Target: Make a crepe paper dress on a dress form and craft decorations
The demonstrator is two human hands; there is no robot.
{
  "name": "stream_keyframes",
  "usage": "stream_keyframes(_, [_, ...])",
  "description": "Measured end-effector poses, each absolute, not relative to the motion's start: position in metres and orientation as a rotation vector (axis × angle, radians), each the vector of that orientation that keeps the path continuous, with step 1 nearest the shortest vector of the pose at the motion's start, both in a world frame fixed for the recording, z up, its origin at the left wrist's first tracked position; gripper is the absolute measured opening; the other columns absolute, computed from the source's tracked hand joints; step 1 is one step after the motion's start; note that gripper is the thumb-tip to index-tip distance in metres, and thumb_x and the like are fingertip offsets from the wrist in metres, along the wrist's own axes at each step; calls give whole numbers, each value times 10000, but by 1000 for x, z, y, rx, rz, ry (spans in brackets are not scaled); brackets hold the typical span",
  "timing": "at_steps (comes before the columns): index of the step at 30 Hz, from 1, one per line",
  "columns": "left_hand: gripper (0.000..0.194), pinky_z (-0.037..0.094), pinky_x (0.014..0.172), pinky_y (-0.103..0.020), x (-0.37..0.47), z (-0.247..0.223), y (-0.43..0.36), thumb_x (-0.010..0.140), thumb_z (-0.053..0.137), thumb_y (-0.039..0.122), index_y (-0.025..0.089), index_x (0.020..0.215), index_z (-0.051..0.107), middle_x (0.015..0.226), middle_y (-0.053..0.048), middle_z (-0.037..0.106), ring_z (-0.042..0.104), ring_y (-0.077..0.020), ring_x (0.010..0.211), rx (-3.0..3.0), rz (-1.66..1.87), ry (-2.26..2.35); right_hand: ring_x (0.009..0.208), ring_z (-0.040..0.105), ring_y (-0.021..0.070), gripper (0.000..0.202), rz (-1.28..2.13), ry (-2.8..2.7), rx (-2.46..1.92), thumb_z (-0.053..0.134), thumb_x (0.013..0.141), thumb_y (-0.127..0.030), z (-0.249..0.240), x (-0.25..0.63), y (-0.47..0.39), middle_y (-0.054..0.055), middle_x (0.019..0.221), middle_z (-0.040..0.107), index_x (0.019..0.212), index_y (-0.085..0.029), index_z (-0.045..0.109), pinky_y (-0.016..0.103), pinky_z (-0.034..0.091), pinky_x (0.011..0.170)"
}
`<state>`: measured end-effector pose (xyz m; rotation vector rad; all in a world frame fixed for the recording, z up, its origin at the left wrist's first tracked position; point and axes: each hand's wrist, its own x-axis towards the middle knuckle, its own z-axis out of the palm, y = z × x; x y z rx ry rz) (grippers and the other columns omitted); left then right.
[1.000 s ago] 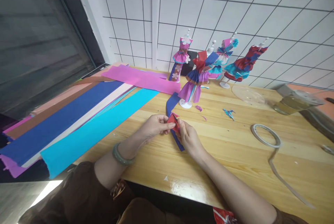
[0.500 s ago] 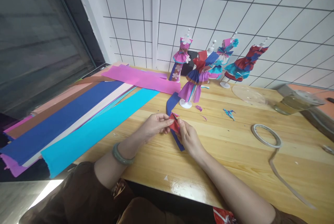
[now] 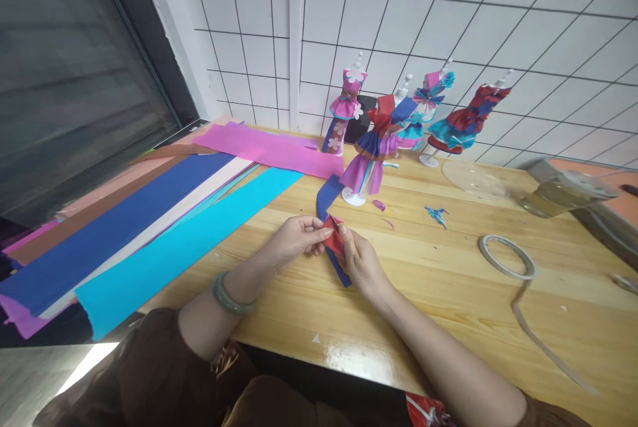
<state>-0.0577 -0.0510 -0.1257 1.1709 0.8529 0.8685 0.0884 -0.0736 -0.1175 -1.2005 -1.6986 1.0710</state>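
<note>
My left hand [image 3: 302,238] pinches a small red piece of paper [image 3: 335,239] above the wooden table. From the right, my right hand [image 3: 363,257] closes on small scissors [image 3: 335,220] whose dark blades lie against the red piece; the handles are mostly hidden by my fingers. Under my hands a dark blue strip [image 3: 327,196] lies bent on the table. Just beyond it stands a small dress form [image 3: 381,141] in a red, blue and purple paper dress on a white base.
Long coloured paper strips [image 3: 199,231] cover the left side. More dressed forms [image 3: 471,118] stand by the tiled wall. On the right are a tape roll [image 3: 507,257] with a loose tail, and a cup [image 3: 553,198]. Blue scraps [image 3: 436,216] lie mid-table.
The whole view has shifted very slightly. Both hands keep their places at the red piece, and the scissor blades look a little more visible.
</note>
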Motion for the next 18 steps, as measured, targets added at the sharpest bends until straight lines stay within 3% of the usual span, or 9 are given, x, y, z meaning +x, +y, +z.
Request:
stream_keyframes(6, [273, 297, 460, -187, -57, -124, -51, 727, 608, 393, 124, 733, 560, 546, 13, 551, 474, -56, 473, 1164, 875, 840, 487, 430, 126, 480, 1009, -1721, -1204, 252, 912, -433, -116, 89, -74, 3, 576, 535, 694, -174, 592, 245, 372, 569])
stream_keyframes(11, [266, 297, 461, -188, -57, -125, -51, 728, 609, 388, 128, 721, 556, 545, 15, 553, 477, -56, 473, 1155, 881, 830, 437, 368, 114, 485, 1004, -1731, -1223, 247, 914, -429, -115, 89, -74, -10, 538, 496, 682, -174, 589, 243, 357, 531])
stream_keyframes(18, [264, 303, 462, -186, -57, -125, -52, 730, 610, 384, 126, 718, 555, 538, 15, 556, 476, -53, 467, 1159, 891, 833, 557, 481, 135, 465, 1023, -1708, -1154, 266, 913, -419, -114, 89, -73, 14, 624, 568, 710, -165, 599, 243, 376, 591])
